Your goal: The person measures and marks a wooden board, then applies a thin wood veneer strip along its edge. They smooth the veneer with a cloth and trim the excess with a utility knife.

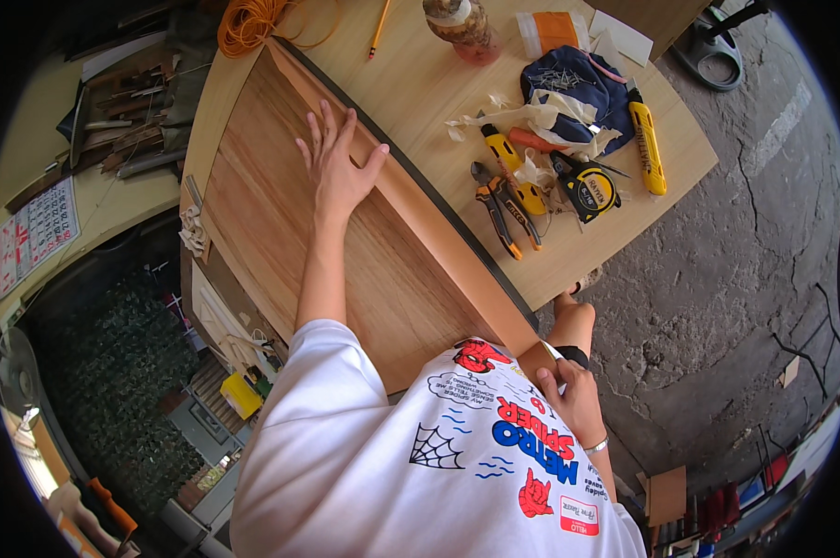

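A brown wood-grained panel (280,214) with a raised, lighter edge strip (439,246) and a dark outer border lies slantwise on the table. My left hand (336,172) rests on the panel beside that strip, fingers spread, holding nothing. Close to my body, my right hand (573,400) is closed at the strip's near end. Its thumb and fingers are against a small brownish flat piece (535,359); whether that piece is separate from the strip I cannot tell. My shirt hides the panel's near corner.
On the pale tabletop (401,102) are pliers (506,209), a tape measure (587,189), yellow cutters (647,144), a dark blue cloth (592,84) with nails, a bottle (462,28) and a pencil (380,28). Orange cord (248,26) is coiled at the panel's far end. Wood scraps (127,121) lie left.
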A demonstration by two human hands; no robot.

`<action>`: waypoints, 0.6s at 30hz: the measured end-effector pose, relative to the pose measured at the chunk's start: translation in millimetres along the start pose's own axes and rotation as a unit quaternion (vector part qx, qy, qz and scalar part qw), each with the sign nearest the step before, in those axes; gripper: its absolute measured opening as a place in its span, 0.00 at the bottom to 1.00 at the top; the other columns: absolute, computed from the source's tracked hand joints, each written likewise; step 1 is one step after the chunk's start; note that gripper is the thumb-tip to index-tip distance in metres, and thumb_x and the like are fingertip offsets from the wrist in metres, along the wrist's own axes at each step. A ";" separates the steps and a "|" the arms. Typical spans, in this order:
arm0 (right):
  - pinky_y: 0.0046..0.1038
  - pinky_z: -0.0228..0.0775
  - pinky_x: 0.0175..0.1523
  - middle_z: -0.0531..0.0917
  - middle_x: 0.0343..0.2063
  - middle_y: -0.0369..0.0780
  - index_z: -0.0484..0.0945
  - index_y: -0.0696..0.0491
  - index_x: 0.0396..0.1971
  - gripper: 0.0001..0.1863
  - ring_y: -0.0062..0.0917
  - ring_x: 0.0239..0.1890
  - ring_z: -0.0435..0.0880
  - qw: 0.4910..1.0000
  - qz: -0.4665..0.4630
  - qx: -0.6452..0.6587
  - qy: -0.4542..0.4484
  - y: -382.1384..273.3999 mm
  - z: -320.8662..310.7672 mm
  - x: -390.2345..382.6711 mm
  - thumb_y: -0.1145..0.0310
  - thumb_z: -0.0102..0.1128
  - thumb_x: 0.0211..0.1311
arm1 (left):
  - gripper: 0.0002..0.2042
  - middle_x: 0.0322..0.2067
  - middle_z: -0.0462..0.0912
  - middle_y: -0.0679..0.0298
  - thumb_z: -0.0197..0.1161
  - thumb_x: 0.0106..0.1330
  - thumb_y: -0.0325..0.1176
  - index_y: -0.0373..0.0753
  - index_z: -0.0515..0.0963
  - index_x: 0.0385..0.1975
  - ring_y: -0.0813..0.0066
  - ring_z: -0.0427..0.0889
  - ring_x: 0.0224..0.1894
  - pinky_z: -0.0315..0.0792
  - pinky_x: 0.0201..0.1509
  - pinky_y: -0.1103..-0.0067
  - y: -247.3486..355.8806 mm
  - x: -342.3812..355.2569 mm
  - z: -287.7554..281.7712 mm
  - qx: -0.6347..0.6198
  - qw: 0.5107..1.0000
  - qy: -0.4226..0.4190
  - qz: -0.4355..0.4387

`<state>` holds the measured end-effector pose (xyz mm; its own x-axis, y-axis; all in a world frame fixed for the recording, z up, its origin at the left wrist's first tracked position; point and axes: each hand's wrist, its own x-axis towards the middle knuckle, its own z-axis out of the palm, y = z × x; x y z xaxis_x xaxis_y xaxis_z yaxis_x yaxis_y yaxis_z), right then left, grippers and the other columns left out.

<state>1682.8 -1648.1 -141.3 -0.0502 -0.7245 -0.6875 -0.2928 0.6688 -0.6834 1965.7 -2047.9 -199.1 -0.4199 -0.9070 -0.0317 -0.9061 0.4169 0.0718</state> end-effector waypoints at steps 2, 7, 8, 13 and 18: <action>0.44 0.69 0.34 0.76 0.21 0.52 0.74 0.62 0.23 0.21 0.49 0.26 0.78 1.000 -0.003 -0.009 0.005 0.5 -0.9 1.0 0.58 0.63 0.67 | 0.40 0.78 0.48 0.46 0.67 0.62 0.59 0.44 0.68 0.72 0.41 0.40 0.80 0.37 0.76 0.39 3.8 -4.0 0.5 -0.003 1.000 0.006 0.001; 0.42 0.65 0.32 0.74 0.19 0.49 0.73 0.60 0.22 0.19 0.46 0.24 0.75 0.999 -0.043 -0.013 0.028 -7.9 -11.7 -9.7 0.61 0.64 0.64 | 0.37 0.78 0.48 0.47 0.65 0.64 0.60 0.47 0.71 0.70 0.41 0.40 0.80 0.36 0.76 0.40 5.5 -8.2 0.5 -0.011 1.000 -0.005 -0.015; 0.42 0.64 0.32 0.73 0.19 0.48 0.73 0.60 0.22 0.18 0.45 0.24 0.74 0.998 -0.060 -0.013 0.035 -10.7 -16.0 -15.2 0.61 0.65 0.64 | 0.36 0.78 0.48 0.47 0.65 0.65 0.60 0.48 0.71 0.70 0.41 0.40 0.80 0.36 0.76 0.40 4.4 -7.3 0.0 -0.011 1.000 -0.003 -0.015; 0.40 0.62 0.31 0.71 0.18 0.47 0.72 0.59 0.22 0.17 0.42 0.23 0.72 0.992 -0.118 0.003 0.050 -15.5 -25.3 -30.2 0.63 0.64 0.63 | 0.35 0.78 0.49 0.49 0.65 0.65 0.60 0.49 0.72 0.69 0.43 0.41 0.80 0.37 0.77 0.41 2.4 -4.9 -1.2 0.000 1.000 -0.003 -0.017; 0.40 0.65 0.32 0.73 0.20 0.49 0.71 0.61 0.22 0.20 0.44 0.24 0.74 0.999 -0.023 0.034 0.016 2.1 -6.9 -15.8 0.61 0.63 0.66 | 0.35 0.78 0.49 0.50 0.66 0.64 0.59 0.49 0.73 0.69 0.43 0.41 0.80 0.37 0.77 0.41 5.6 -11.8 -1.2 0.000 1.000 -0.003 -0.023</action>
<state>1676.4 -1636.4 -130.2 -0.0700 -0.7591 -0.6472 -0.2309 0.6435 -0.7298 1965.6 -2034.9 -197.1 -0.3789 -0.9245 -0.0410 -0.9241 0.3757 0.0692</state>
